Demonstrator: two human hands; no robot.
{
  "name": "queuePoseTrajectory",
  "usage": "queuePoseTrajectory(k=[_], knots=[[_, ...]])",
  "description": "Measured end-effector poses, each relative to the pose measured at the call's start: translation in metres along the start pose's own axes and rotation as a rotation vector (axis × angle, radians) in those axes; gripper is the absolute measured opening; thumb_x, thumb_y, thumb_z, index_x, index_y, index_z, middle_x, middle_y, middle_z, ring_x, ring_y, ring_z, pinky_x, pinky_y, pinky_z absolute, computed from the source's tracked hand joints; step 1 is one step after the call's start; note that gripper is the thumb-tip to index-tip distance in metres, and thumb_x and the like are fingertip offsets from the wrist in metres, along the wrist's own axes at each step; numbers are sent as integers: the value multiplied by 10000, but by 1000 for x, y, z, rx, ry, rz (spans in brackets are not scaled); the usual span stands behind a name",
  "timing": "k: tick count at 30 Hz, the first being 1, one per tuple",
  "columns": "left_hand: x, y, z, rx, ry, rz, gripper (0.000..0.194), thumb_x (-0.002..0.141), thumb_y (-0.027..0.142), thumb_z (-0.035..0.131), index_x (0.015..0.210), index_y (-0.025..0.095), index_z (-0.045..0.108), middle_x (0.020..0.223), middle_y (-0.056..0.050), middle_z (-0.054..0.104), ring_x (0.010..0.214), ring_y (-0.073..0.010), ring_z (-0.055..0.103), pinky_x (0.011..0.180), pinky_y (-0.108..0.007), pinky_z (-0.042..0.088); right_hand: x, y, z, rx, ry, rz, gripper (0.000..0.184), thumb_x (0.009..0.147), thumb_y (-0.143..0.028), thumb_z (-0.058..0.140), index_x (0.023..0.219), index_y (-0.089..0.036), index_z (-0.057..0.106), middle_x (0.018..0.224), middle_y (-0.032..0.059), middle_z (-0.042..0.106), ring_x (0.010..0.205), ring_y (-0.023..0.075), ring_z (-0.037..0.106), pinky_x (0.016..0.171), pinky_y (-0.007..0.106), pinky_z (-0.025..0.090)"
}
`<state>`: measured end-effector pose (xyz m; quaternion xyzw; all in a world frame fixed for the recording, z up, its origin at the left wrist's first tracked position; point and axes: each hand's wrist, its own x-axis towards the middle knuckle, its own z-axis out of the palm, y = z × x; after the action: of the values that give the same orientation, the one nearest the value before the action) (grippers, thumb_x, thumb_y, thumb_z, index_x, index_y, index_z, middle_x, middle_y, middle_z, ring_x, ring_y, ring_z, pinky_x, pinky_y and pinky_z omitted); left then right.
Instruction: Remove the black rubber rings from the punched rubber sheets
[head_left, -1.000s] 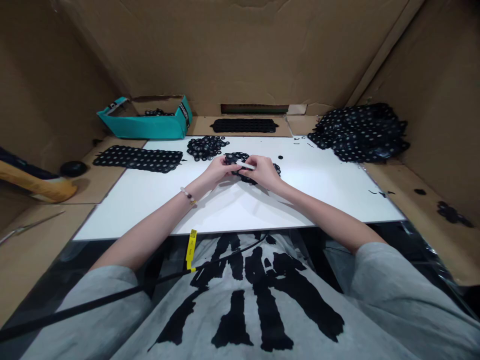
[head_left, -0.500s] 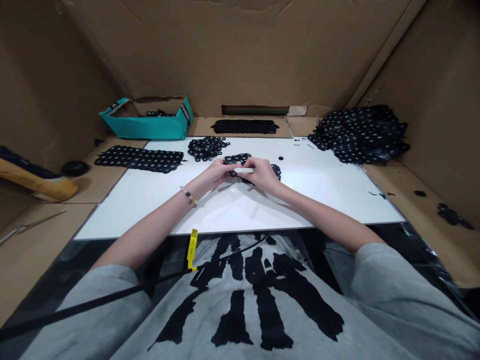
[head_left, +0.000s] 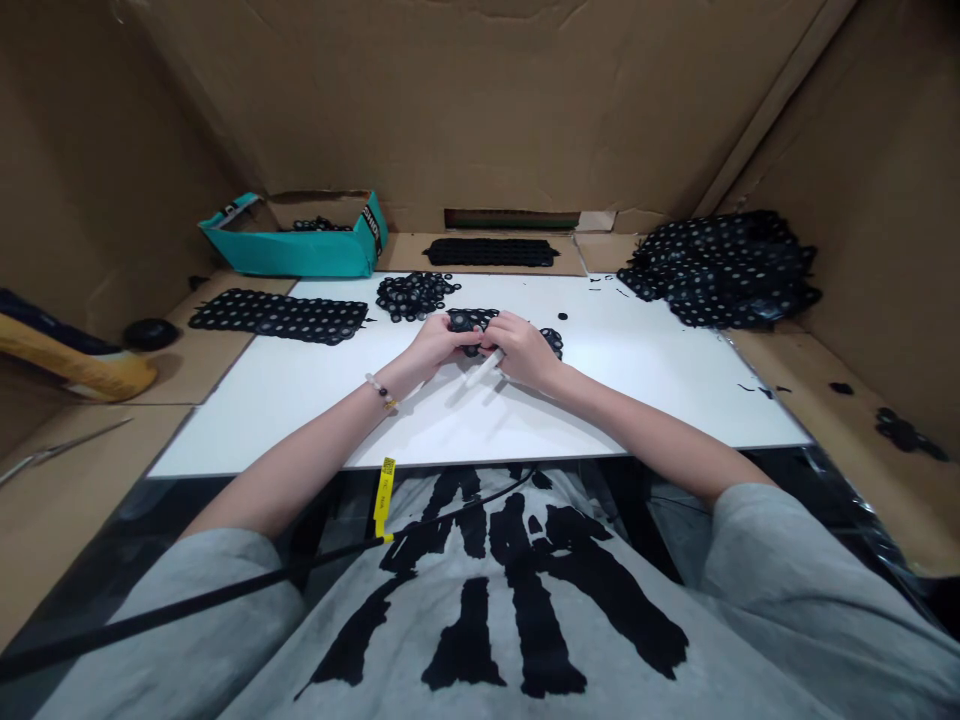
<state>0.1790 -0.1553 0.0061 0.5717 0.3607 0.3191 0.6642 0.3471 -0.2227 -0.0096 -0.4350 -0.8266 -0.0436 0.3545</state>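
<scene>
Left hand [head_left: 439, 343] and right hand [head_left: 525, 352] pressed close together over white board [head_left: 300, 425], fingers pinching black rubber ring clump [head_left: 469, 320] between them. Clump looked light, floppy, probably stretchy; I'd take hold at its edge, thumb against finger. Its long axis hard to tell. White plastic stick [head_left: 484, 368] poked from right hand, slanting down-left toward person. Smaller black clump [head_left: 553, 343] just past right hand, loose ring pile [head_left: 415, 296] ahead of left hand, punched black sheet [head_left: 277, 316] well left of grip.
</scene>
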Motion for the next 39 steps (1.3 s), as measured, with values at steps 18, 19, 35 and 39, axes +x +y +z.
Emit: queuePoseTrajectory(k=[18, 19, 35, 39], knots=[[1, 8, -6, 19, 2, -22, 514, 487, 304, 968, 866, 118, 675, 789, -23, 696, 670, -132, 649, 592, -233, 515, 6, 0, -23, 78, -155, 274, 80, 918, -284, 571, 877, -215, 569, 832, 74, 638, 858, 259, 526, 708, 332, 373], [1, 10, -8, 26, -29, -40, 510, 493, 288, 967, 874, 123, 670, 799, -22, 698, 667, -126, 648, 604, -235, 520, 6, 0, -24, 75, -163, 255, 73, 923, -276, 559, 883, -215, 565, 839, 75, 642, 855, 258, 525, 707, 331, 371], [8, 18, -27, 225, -69, -14, 405, 508, 182, 931, 795, 129, 650, 798, -54, 714, 739, -173, 666, 718, -320, 558, 9, 4, -33, 20, -299, 192, 162, 871, -159, 499, 809, -198, 643, 867, 86, 680, 857, 237, 579, 724, 310, 374], [16, 21, -45, 248, -23, -15, 356, 526, 171, 911, 760, 132, 645, 803, -54, 712, 746, -174, 675, 714, -302, 561, 12, 30, -54, -2, -243, 362, 190, 811, -150, 505, 862, -186, 685, 908, 73, 720, 857, 230, 596, 745, 304, 385]])
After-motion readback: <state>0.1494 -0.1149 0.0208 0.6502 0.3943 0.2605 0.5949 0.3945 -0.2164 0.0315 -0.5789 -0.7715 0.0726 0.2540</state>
